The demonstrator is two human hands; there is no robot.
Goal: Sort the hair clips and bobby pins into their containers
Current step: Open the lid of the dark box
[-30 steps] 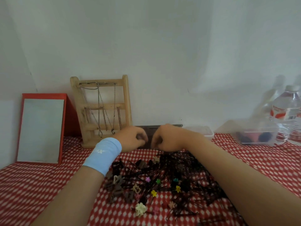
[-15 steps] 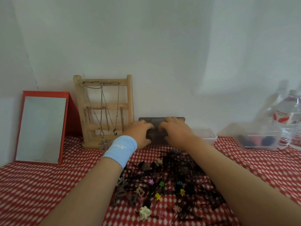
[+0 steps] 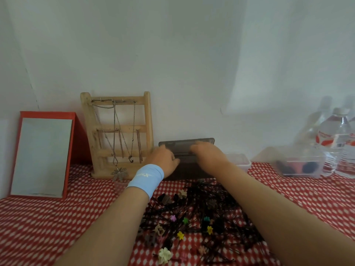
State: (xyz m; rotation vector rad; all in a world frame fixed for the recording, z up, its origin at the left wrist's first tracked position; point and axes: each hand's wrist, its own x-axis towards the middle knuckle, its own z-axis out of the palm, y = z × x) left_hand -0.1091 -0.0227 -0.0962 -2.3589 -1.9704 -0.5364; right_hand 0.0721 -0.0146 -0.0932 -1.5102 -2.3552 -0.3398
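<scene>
change: a second ago both hands were pinched close together in front of the dark box [image 3: 187, 169]; now they lie on it and a little apart, with the box's raised lid [image 3: 185, 144] in plain sight behind the fingers.
pile: bobby pins [image 3: 221, 212] and small hair clips [image 3: 180, 235] lie tangled in the lower centre of the frame, between the two forearms and nearer the camera than both hands, untouched.
dark box: centre of the frame against the wall, just beyond the pile, under both hands.
clear tub [image 3: 240, 160]: just right of the dark box, behind the right wrist.
left hand [image 3: 163, 160]: blue wristband [image 3: 146, 177] at the wrist; fingers curled on the box's left end, thumb at its front edge.
right hand [image 3: 208, 153]: fingers reach over the box to the lid; blurred, so cannot tell whether it grips or only rests.
far right: a second clear container [image 3: 299, 167] holding dark and red things, water bottles [image 3: 336, 143] beside it.
left side: wooden jewellery stand [image 3: 117, 135], red-framed mirror [image 3: 42, 156], on the red-and-white cloth [image 3: 48, 227].
</scene>
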